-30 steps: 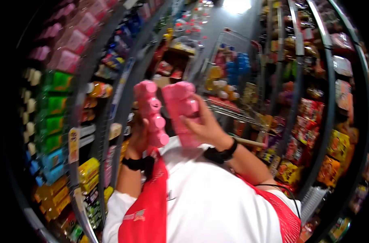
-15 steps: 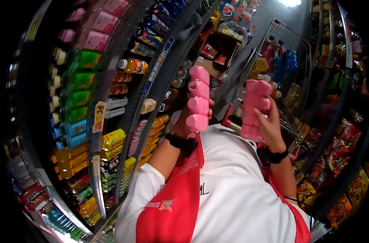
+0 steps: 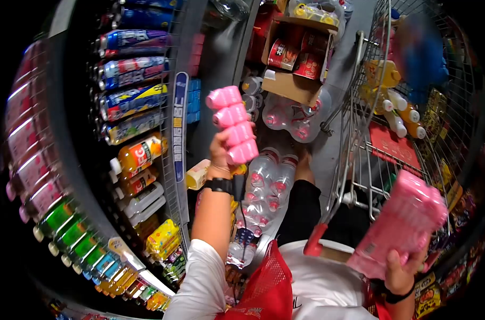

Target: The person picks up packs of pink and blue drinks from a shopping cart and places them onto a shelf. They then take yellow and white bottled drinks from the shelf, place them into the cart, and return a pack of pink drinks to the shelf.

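Observation:
My left hand [image 3: 219, 151] is raised in front of the drink shelves [image 3: 179, 122] and grips a pink pack of small bottles [image 3: 232, 124] from below. My right hand [image 3: 401, 273] is low at the right, next to the shopping cart [image 3: 360, 133], and holds a second pink pack [image 3: 399, 224] tilted sideways. Both wrists wear black bands. I wear a white shirt with a red vest.
Shelves at the left carry rows of bottled drinks. Shrink-wrapped packs of clear bottles [image 3: 266, 186] lie on the floor by my feet. An open cardboard box [image 3: 293, 64] stands beyond them. The cart holds yellow and white bottles [image 3: 397, 106].
My view has tipped down toward the floor. My hands have moved apart: the left pack stays raised by the shelves, the right pack has dropped low to the right beside the cart.

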